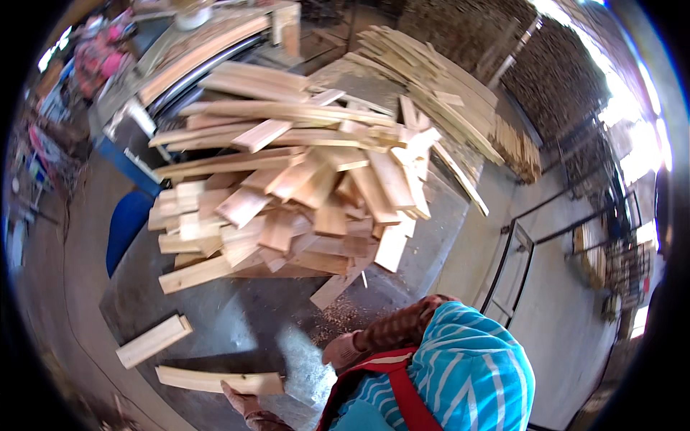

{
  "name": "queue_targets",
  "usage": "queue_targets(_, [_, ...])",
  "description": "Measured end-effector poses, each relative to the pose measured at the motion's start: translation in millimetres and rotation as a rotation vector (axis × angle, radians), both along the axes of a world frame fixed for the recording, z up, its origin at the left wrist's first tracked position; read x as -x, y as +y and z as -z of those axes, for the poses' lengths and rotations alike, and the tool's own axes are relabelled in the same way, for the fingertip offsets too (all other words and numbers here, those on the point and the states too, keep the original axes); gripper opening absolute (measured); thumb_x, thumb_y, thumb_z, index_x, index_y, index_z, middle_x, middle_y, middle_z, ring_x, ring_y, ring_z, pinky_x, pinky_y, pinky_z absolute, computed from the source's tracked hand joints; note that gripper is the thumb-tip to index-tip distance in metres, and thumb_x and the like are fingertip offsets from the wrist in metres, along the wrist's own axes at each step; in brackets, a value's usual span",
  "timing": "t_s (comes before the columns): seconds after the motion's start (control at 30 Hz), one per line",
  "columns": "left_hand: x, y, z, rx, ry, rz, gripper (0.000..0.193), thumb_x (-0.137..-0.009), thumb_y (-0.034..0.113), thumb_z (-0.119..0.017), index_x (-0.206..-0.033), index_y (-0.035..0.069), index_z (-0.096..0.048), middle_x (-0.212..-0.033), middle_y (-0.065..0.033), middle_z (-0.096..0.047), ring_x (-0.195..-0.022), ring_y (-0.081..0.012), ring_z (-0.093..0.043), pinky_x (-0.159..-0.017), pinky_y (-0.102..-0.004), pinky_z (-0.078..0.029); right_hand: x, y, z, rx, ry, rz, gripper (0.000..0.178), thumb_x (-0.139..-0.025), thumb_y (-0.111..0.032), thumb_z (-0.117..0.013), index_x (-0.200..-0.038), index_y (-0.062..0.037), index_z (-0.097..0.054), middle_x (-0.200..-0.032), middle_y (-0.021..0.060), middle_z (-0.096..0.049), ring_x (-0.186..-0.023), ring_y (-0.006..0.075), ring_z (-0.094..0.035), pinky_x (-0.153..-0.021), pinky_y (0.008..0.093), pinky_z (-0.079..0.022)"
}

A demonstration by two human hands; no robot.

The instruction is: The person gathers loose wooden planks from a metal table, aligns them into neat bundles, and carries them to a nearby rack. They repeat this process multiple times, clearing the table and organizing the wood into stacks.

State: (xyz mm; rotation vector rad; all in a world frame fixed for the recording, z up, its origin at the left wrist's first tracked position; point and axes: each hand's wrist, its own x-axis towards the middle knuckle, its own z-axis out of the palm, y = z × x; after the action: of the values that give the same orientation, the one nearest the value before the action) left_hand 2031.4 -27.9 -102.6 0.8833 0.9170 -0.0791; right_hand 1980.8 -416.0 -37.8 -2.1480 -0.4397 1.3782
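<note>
My left hand (243, 404) grips a pale wooden board (215, 381) near its right end, its fingers against the lower edge. The board lies level over the near part of a dark metal tabletop (259, 316). My right hand (343, 350), in a brown checked sleeve, hangs over the table beside some wood shavings (338, 316). Motion blur and the angle hide whether its fingers are bent round anything. To the left, a short stack of boards (154, 340) sits at the table's edge. A large heap of loose wooden boards (316, 179) covers the table's far part.
Behind the heap stands a machine (215, 57) with a blue base. A blue rounded object (128, 226) is at the table's left edge. Long planks (431, 79) lie piled at the back right. On the floor to the right stands a black metal frame (509, 269).
</note>
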Motion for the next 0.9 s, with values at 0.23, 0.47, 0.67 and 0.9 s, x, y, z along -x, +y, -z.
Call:
queue_targets(0.23, [11,-117,-138,-0.245,-0.136,0.072,0.082,-0.086,0.062,-0.066,-0.145,0.010,-0.045,-0.135,-0.0123,-0.053,-0.118,-0.0284,-0.054,-0.101,-0.0442,-0.045,-21,-55,-86,-0.302,-0.108,0.277,0.062,-0.085,-0.041,-0.063,-0.137,-0.0090,-0.056,-0.125,0.0203,-0.064,-0.118,0.0361,-0.061,-0.100,0.0431,-0.048])
queue_targets(0.47, [56,-256,-211,-0.044,-0.363,0.299,0.082,-0.086,0.057,-0.065,-0.141,0.000,-0.044,-0.130,-0.0168,-0.053,-0.117,-0.0289,-0.053,-0.100,-0.0441,-0.045,3,-69,-189,-0.450,-0.298,0.408,0.090,-0.082,-0.040,-0.066,-0.157,-0.0140,-0.024,-0.132,0.0193,-0.059,-0.115,0.0362,-0.062,-0.094,0.0446,-0.051])
queue_targets(0.67, [59,-404,-302,0.117,-0.559,0.269,0.075,-0.089,0.046,-0.061,-0.140,-0.008,-0.044,-0.129,-0.0159,-0.055,-0.120,-0.0284,-0.053,-0.105,-0.0434,-0.043,48,-110,-171,-0.921,-0.794,0.892,0.099,-0.084,-0.025,-0.069,-0.161,-0.0181,-0.007,-0.132,0.0199,-0.059,-0.108,0.0365,-0.066,-0.091,0.0401,-0.055])
queue_targets(0.9, [32,-501,-311,0.115,-0.809,0.685,0.068,-0.077,0.014,-0.067,-0.139,-0.007,-0.046,-0.124,-0.0250,-0.060,-0.108,-0.0340,-0.063,-0.093,-0.0447,-0.054,58,-217,-205,-1.090,-1.094,1.076,0.090,-0.091,-0.029,-0.072,-0.158,-0.0002,-0.018,-0.155,0.0231,-0.038,-0.125,0.0339,-0.058,-0.097,0.0323,-0.049])
